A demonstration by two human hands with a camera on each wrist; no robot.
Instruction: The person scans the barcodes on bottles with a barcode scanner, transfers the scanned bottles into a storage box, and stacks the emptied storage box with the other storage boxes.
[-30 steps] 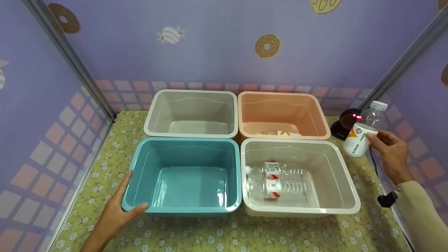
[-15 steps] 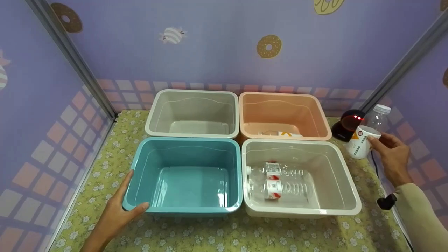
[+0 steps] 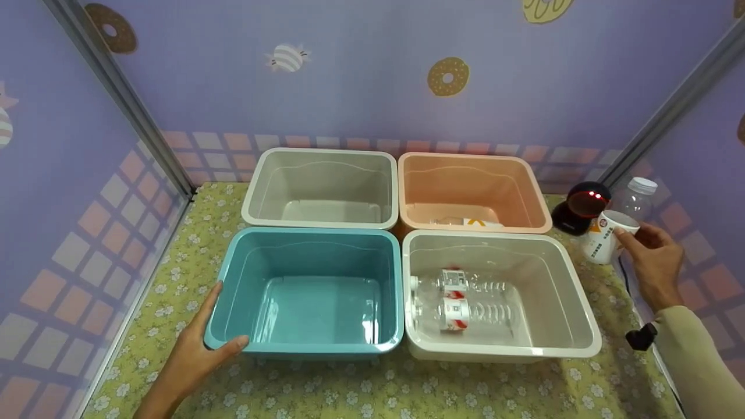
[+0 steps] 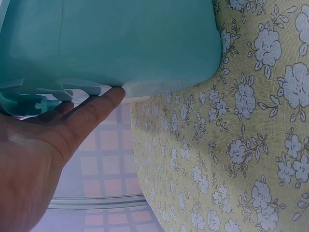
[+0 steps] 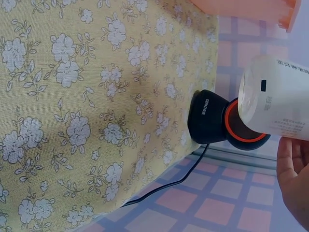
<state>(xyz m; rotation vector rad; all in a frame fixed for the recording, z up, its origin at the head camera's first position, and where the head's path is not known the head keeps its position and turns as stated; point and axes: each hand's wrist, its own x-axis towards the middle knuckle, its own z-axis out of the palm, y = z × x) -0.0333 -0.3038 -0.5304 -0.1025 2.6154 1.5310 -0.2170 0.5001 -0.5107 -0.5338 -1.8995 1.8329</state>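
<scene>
In the head view, at the far right, my right hand (image 3: 659, 265) grips a clear bottle with a white wrap label (image 3: 605, 241). The bottle leans, its white cap pointing up and back, and its label is beside a black barcode scanner (image 3: 573, 206) glowing red. The right wrist view has the label's printed side (image 5: 277, 96) overlapping the scanner's round red-rimmed face. My left hand (image 3: 189, 352) touches the near left corner of a teal bin (image 3: 314, 232), thumb by the front rim. In the left wrist view its fingers lie straight against the bin's outer wall.
A cream bin (image 3: 500, 351) holds two clear bottles (image 3: 455, 314) lying down. Behind it, a peach bin (image 3: 465, 157) contains a bottle with a white-and-orange label (image 3: 482, 223). A grey bin (image 3: 323, 153) stands behind the teal one. Purple panels enclose the flowered tabletop (image 3: 349, 390).
My right hand has turned the bottle and shifted it slightly right, so its cap is further right and lower. The left hand stays at the teal bin.
</scene>
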